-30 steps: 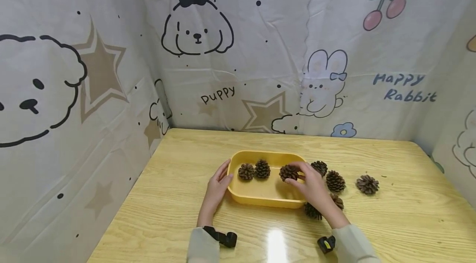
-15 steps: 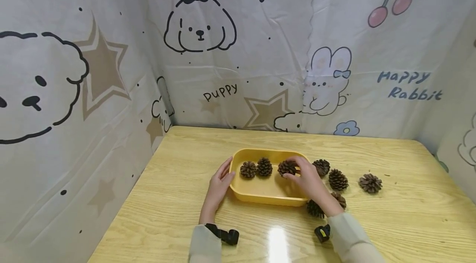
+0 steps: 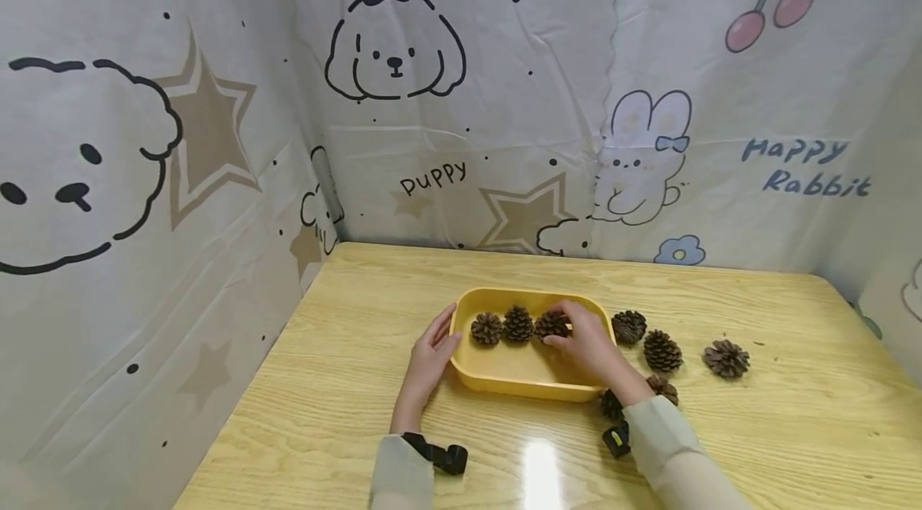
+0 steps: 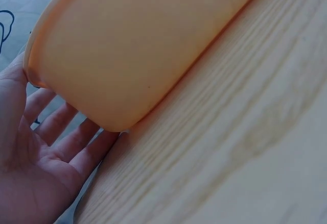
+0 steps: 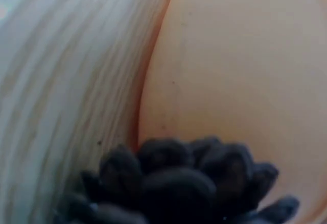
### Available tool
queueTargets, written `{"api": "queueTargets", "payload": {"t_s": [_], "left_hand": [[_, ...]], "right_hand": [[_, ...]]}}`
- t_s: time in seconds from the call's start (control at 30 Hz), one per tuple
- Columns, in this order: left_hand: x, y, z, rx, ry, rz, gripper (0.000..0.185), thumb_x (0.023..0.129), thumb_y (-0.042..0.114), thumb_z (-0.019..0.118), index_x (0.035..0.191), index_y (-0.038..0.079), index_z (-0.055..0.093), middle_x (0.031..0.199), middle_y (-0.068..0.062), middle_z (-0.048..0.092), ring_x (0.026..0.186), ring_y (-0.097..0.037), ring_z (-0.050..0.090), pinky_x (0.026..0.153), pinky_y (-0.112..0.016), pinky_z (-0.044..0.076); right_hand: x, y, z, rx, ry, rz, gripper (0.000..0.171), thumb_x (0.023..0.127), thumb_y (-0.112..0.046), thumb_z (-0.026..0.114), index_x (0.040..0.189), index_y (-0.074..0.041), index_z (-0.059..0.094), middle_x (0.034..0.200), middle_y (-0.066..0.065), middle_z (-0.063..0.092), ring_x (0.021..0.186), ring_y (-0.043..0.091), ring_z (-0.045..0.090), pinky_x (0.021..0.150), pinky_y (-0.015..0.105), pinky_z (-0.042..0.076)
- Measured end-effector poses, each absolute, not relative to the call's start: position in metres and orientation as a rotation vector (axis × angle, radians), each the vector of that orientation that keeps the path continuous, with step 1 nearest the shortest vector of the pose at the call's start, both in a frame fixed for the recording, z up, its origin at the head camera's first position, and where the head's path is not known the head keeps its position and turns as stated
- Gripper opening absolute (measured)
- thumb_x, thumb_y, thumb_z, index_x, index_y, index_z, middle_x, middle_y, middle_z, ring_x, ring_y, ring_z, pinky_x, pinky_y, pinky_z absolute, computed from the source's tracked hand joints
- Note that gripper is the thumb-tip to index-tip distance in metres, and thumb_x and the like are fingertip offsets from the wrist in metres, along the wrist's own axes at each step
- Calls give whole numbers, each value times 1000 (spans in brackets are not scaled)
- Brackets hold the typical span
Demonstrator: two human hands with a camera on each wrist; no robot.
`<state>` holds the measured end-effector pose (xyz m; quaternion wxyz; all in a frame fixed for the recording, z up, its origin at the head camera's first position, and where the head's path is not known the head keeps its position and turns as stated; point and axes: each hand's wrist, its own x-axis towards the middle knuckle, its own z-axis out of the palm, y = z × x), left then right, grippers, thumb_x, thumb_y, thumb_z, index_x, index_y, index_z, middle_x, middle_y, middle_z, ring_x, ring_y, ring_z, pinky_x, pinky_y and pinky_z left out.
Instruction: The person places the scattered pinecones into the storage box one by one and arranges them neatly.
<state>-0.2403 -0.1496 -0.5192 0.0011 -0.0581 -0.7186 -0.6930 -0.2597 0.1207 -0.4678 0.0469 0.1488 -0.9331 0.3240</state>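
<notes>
Right hand [image 3: 585, 342] holds a scaly pine cone [image 3: 551, 325] in the smooth yellow tray [image 3: 529, 382]

Blurred, perhaps pine cone [image 5: 179, 185] — beside yellow tray [image 5: 240, 66]

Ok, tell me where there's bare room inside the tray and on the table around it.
Inside the tray, the near half is bare; three pine cones line its far side, the right hand on the third. The table is bare left of the left hand and behind the tray. Right of it, loose cones crowd.
</notes>
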Motion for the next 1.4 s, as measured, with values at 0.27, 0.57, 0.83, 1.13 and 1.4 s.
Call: {"api": "queueTargets", "payload": {"t_s": [0.27,0.57,0.83,1.13,1.4], "left_hand": [[-241,-149,-519,-171,-2256,-2187,53,101,19,55,152,17,39,156,-14,39,142,-32,42,115,-42,40],[-240,-148,-518,-195,-2248,-2191,55,100,19,55,152,14,37,156,-17,38,142,-35,42,116,-44,39],[-241,-148,-518,-194,-2264,-2162,55,101,21,55,152,14,37,156,-16,38,142,-33,41,116,-42,40],[-242,-148,-520,-201,-2274,-2151,55,101,20,54,152,14,37,156,-18,38,141,-35,42,115,-42,41],[-241,-149,-520,-198,-2270,-2157,55,101,20,54,152,13,37,156,-17,38,142,-34,41,115,-41,40]], "right_hand": [[-265,116,-471,455,-2866,991,40,84,-10,76,119,1,59,122,21,63,112,39,60,93,51,54],[-267,114,-476,477,-2886,983,41,84,-10,76,118,4,58,120,23,64,111,40,61,94,51,54],[-269,114,-475,501,-2907,999,44,85,-11,75,122,4,56,124,24,62,115,42,59,96,53,53],[-269,114,-476,476,-2942,1037,52,85,-14,75,129,3,52,132,23,57,123,43,54,102,55,49],[-268,114,-477,460,-2923,1055,52,86,-17,75,129,1,52,132,22,56,119,41,55,99,54,51]]}}
